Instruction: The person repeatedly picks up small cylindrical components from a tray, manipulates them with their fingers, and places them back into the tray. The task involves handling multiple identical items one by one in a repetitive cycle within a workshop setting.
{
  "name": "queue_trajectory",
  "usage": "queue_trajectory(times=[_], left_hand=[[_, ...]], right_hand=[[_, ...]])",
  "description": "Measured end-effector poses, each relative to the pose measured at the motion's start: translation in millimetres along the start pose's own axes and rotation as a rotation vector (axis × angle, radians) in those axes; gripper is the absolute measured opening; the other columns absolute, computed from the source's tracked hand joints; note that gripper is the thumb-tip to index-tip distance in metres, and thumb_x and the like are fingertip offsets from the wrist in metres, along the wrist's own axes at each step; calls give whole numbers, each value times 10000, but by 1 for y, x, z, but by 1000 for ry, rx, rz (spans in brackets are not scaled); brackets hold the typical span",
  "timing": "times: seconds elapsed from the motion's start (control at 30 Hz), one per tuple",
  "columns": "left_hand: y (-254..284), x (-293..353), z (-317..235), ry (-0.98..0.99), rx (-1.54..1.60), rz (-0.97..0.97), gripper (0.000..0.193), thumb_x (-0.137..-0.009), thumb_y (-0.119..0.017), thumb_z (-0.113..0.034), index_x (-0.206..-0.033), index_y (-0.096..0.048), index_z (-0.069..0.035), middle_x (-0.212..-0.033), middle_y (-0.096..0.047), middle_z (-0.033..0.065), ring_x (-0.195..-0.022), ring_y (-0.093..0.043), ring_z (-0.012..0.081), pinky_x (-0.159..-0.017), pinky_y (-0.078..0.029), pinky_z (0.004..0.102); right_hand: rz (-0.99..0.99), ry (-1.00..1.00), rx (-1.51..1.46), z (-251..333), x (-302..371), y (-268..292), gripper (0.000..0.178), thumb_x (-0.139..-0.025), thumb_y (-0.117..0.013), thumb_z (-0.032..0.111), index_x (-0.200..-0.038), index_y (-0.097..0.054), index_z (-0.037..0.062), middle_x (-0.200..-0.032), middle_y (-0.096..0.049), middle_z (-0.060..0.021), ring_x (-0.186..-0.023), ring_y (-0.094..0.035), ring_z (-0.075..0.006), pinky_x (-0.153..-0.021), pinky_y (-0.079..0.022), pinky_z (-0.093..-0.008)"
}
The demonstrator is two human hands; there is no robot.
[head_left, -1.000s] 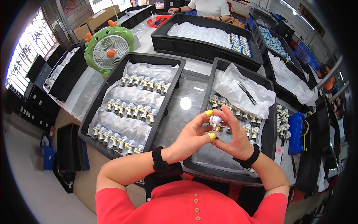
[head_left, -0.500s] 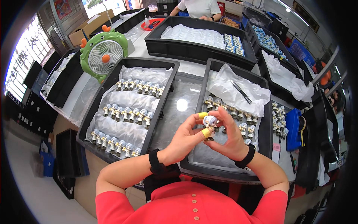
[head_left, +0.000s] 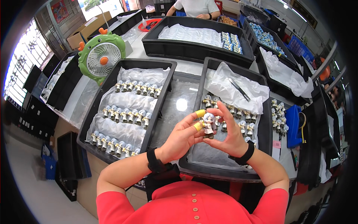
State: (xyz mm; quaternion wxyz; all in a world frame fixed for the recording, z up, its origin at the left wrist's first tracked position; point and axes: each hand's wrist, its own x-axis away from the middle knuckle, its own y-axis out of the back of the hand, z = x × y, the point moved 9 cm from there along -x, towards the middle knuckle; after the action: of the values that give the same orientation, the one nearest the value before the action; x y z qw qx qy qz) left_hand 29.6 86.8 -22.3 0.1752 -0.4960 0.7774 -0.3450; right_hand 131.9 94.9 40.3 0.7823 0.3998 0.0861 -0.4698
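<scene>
- I hold a small figurine (head_left: 208,125) with pale hair, just right of the frame's centre, above the near end of the right-hand black tray (head_left: 266,130).
- My left hand (head_left: 182,136) comes up from the lower middle; its thumb and forefinger wear yellow finger caps (head_left: 200,113) and pinch the figurine from its left side.
- My right hand (head_left: 231,132) cups the figurine from the right, the forefinger raised and curved over its head, the other fingers loosely spread behind it; the thumb touches it low down.
- Both wrists carry black bands (head_left: 153,160), and my red sleeves fill the bottom of the frame.
- Under my hands, the right tray holds a row of similar figurines (head_left: 242,125) on clear plastic sheet, with a crumpled white bag (head_left: 231,84) and a dark pen-like tool (head_left: 239,89) at its far end.
- Left of centre, a second black tray (head_left: 166,97) holds three rows of the same figurines (head_left: 126,115) on plastic.
- At upper left stands a green desk fan (head_left: 100,58) with orange horns.
- Along the top of the frame lies a long black tray (head_left: 156,46) with white sheet and small blue-and-white pieces (head_left: 230,40) at its right end.
- Another person's arms (head_left: 197,15) rest at the top centre, behind that tray.
- More small figurines (head_left: 278,115) lie on the table at the right, beside a blue box (head_left: 292,125).
</scene>
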Motion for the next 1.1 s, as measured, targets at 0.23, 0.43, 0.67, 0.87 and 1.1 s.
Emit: queue_trajectory(times=[0.23,0.43,0.67,0.87,1.1], left_hand=[[-5,-1,4,55,-11,59,434,-985,-403,-146,-1404,-322,-63,-1287,-499,69,-1121,-556,214,-914,-471,351],[-1,0,9,63,-103,55,440,-985,-450,-327,-1352,-423,-86,-1247,-512,30,-1109,-509,122,-900,-447,302],[-11,2,14,109,-106,120,490,-971,-424,-426,-1299,-437,-63,-1138,-539,43,-1067,-535,168,-886,-463,333],[-17,5,16,137,-56,158,545,-969,-383,-474,-1334,-386,-69,-1211,-501,76,-1083,-543,206,-902,-474,362],[-16,5,21,198,75,193,461,-998,-315,-416,-1354,-350,-124,-1246,-472,86,-1082,-554,250,-856,-492,365]], right_hand=[[-4,-24,-15,-2,1,0,1013,-616,-820,94,-1443,-237,79,-1241,-521,-117,-1089,-530,-252,-900,-436,-357],[34,87,73,13,0,-6,983,-596,-812,67,-1427,-287,80,-1222,-527,-100,-1040,-483,-265,-875,-444,-361],[49,120,60,17,3,-13,1001,-565,-843,76,-1411,-309,93,-1198,-535,-83,-1035,-475,-272,-845,-442,-363],[65,179,118,26,2,-16,1067,-543,-878,107,-1416,-265,105,-1221,-520,-122,-1095,-463,-276,-770,-513,-329],[68,118,100,19,3,-15,1142,-543,-891,158,-1449,-195,123,-1226,-531,-115,-1107,-460,-264,-776,-536,-326]])
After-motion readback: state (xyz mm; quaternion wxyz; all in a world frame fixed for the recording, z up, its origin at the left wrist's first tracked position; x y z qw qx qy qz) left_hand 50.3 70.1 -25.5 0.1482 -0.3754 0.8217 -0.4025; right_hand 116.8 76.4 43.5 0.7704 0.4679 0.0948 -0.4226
